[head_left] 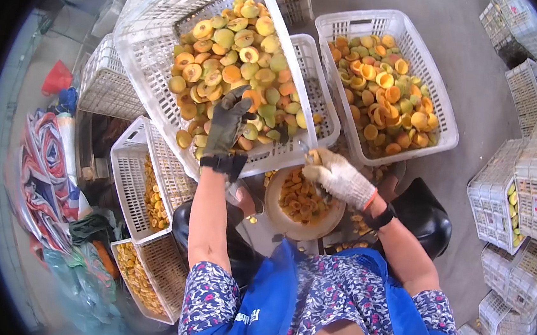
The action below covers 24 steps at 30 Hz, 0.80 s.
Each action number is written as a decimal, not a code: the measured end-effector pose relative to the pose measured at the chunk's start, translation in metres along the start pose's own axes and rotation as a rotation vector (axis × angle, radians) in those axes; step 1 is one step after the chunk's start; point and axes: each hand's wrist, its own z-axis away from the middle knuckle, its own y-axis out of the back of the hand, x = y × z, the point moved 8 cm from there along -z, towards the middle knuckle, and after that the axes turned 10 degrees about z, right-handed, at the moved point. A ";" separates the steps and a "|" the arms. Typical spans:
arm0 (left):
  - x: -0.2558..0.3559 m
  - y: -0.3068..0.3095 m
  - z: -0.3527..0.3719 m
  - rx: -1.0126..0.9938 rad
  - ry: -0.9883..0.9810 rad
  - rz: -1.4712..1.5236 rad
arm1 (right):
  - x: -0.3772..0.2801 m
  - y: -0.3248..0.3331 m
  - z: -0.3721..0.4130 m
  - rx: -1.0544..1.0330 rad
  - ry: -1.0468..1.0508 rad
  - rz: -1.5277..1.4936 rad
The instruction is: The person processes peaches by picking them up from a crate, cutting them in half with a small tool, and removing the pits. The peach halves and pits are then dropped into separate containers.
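My left hand (229, 125), in a dark glove, reaches into the large tilted white crate (149, 47) of apricots. Its fingers are curled around an orange apricot half (252, 99) among the other cut fruit (227, 56). Just outside the crate's near corner, my right hand (338, 177) wears a pale knitted glove and is closed on a small tool (303, 145) with a metal tip; the rest of the tool is hidden by the fingers. Below and left of that hand sits a round basin (274, 215) holding apricot pieces (300, 196).
To the right stands a white crate (446, 114) of halved apricots. Crates with orange pieces (130, 179) (160, 314) line my left side, beside crumpled sheeting (51, 167). Stacked crates (490, 183) are at the far right. My dark boots (423, 218) flank the basin.
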 end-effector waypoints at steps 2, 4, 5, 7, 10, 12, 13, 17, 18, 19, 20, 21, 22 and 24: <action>-0.009 -0.016 0.022 -0.107 -0.046 0.157 | -0.022 0.011 0.003 0.149 0.308 0.269; 0.007 -0.060 0.061 -0.189 -0.074 0.476 | -0.039 0.012 0.009 0.302 0.439 0.443; 0.008 -0.073 0.075 -0.167 -0.079 0.503 | -0.054 0.012 0.020 0.452 0.585 0.630; -0.003 -0.089 0.082 -0.202 -0.083 0.470 | -0.059 0.004 0.028 0.482 0.632 0.838; -0.027 -0.108 0.083 -0.198 -0.115 0.556 | -0.054 -0.012 0.033 0.507 0.689 1.129; -0.006 -0.116 0.089 -0.042 -0.434 -0.072 | -0.046 -0.015 0.029 0.504 0.684 1.143; 0.005 -0.129 0.105 -0.063 -0.613 -0.157 | -0.043 -0.016 0.030 0.504 0.682 1.145; -0.020 -0.139 0.090 0.024 -0.213 0.512 | -0.037 -0.016 0.033 0.494 0.606 1.254; -0.019 -0.139 0.090 0.025 -0.209 0.511 | -0.036 -0.016 0.033 0.481 0.616 1.249; -0.007 -0.140 0.093 -0.009 -0.306 0.317 | -0.035 -0.016 0.032 0.480 0.615 1.248; 0.002 -0.143 0.095 -0.044 -0.400 0.121 | -0.032 -0.016 0.031 0.445 0.616 1.191; 0.000 -0.141 0.095 -0.044 -0.398 0.120 | -0.029 -0.015 0.030 0.412 0.616 1.134; 0.009 -0.142 0.099 -0.030 -0.549 -0.092 | -0.027 -0.013 0.028 0.412 0.614 1.133; 0.016 -0.141 0.103 -0.015 -0.695 -0.308 | -0.016 -0.009 0.016 0.185 0.493 0.733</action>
